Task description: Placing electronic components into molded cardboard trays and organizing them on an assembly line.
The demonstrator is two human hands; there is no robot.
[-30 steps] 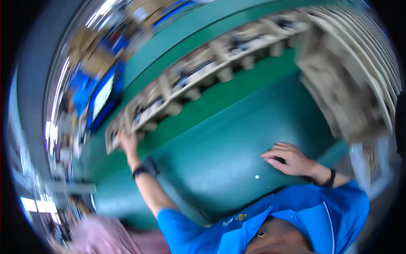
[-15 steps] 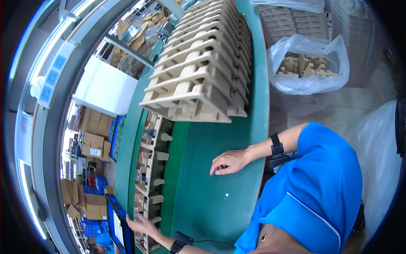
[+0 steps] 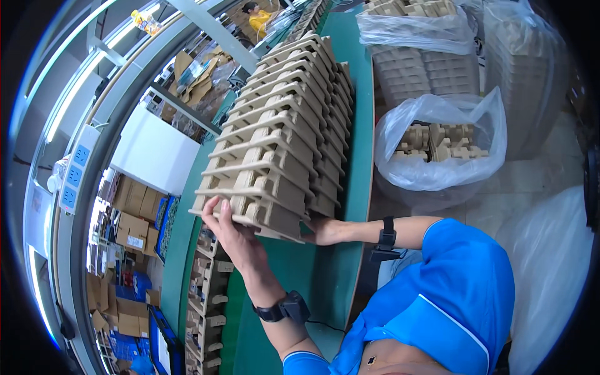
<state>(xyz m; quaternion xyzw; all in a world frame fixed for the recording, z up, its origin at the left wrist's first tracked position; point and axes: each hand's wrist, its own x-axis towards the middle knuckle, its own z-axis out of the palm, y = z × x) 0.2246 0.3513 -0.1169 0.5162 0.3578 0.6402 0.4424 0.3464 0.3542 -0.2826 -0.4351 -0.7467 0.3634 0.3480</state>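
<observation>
A long stack of nested moulded-pulp trays (image 3: 262, 140), beige and ribbed, runs away from me along the green workbench (image 3: 331, 275). My left hand (image 3: 236, 240) is closed on the nearest tray at its near left corner, fingers over the edge. At the near right lower corner of that tray, my right hand (image 3: 326, 232) grips the edge, its fingertips partly hidden by the pulp. Below my left hand, a row of pulp trays (image 3: 209, 300) holding small dark parts lies along the bench's left side.
To the right stands a clear plastic bag (image 3: 431, 178) of pulp pieces, with wrapped pulp stacks (image 3: 415, 62) behind it. A blue-framed tablet or board (image 3: 164, 344) is at lower left. A white panel (image 3: 153, 149) and a power strip (image 3: 75, 169) flank the bench; a person in yellow (image 3: 258, 20) is far off.
My left hand has left the blue-framed board and my right hand has left the bench surface. Both have come forward onto the near end of the tray stack. The view has shifted.
</observation>
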